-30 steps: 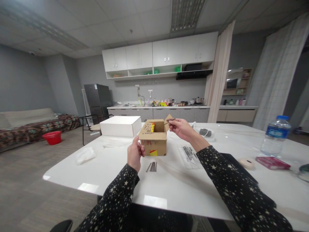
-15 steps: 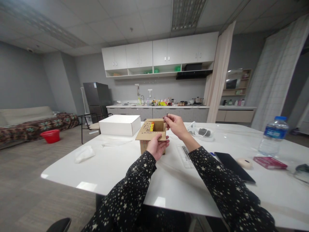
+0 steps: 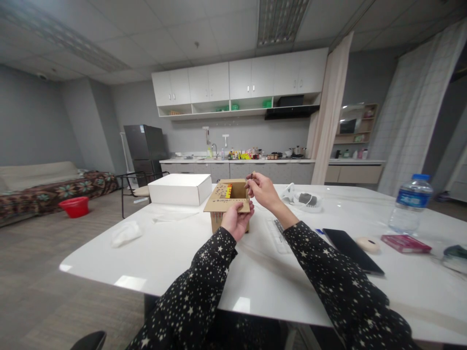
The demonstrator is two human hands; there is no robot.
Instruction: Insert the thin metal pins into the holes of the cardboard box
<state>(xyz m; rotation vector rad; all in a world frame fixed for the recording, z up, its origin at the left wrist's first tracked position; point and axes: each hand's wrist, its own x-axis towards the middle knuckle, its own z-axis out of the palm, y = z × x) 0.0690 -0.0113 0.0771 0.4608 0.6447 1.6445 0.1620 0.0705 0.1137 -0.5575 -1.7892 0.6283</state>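
The white bench (image 3: 270, 287) spreads across the foreground, its glossy top carrying everything at hand. A closed white box (image 3: 178, 188) stands on its far side, to the left. Just right of that, in front of the person, stands the brown cardboard box (image 3: 216, 222), its top open and its near flap (image 3: 214, 207) folded outward. A clear bottle (image 3: 410, 206) with a blue cap stands upright well off to the right, and a flat black slab (image 3: 353, 252) lies nearer than it. The left hand (image 3: 236, 222) has its grip clamped on the near flap, thumb on top. The right hand (image 3: 263, 189) is raised at the cardboard box's right edge, its grip pinched together. Beside its forearm lies a clear tray (image 3: 278, 237), partly covered by the sleeve. A dark pink packet (image 3: 405, 243) lies near the bottle. Smallest is the thin dark piece (image 3: 253, 174) between the right fingertips, too small to identify.
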